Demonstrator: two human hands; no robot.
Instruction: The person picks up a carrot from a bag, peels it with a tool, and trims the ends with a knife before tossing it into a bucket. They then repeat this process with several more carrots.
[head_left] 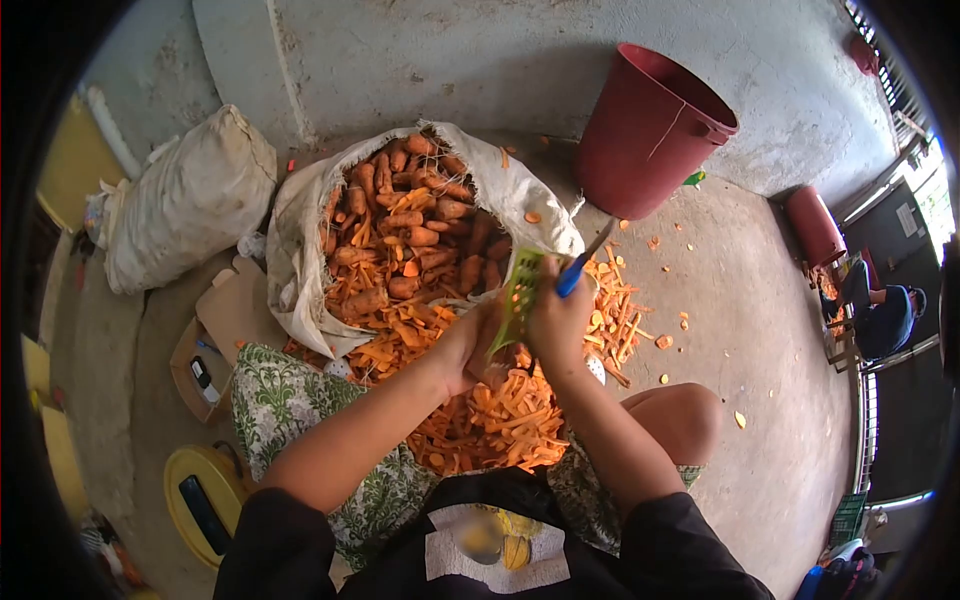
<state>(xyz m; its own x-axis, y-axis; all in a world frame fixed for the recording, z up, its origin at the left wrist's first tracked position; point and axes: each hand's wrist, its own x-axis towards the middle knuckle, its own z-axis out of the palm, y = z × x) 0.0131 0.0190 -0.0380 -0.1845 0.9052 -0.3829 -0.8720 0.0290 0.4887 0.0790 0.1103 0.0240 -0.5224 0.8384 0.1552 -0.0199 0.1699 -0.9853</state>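
Note:
My right hand [560, 320] is closed around a knife [572, 276] with a blue handle, its blade pointing up and to the right. A yellow-green slotted grater [520, 295] stands tilted between my hands, against the fingers of my right hand. My left hand [465, 350] is closed at the grater's lower left side; what its fingers hold is hidden. Below both hands lies a heap of orange carrot strips [500, 425] in front of my lap. Just beyond, whole carrots [425, 220] and more strips fill an open white sack [295, 265].
A tall red bucket [640, 140] stands by the wall. A full white sack [190, 205] leans at the left, near an open cardboard box [190, 370]. A phone [205, 515] lies on a yellow lid [180, 470]. Another person [885, 315] sits far right.

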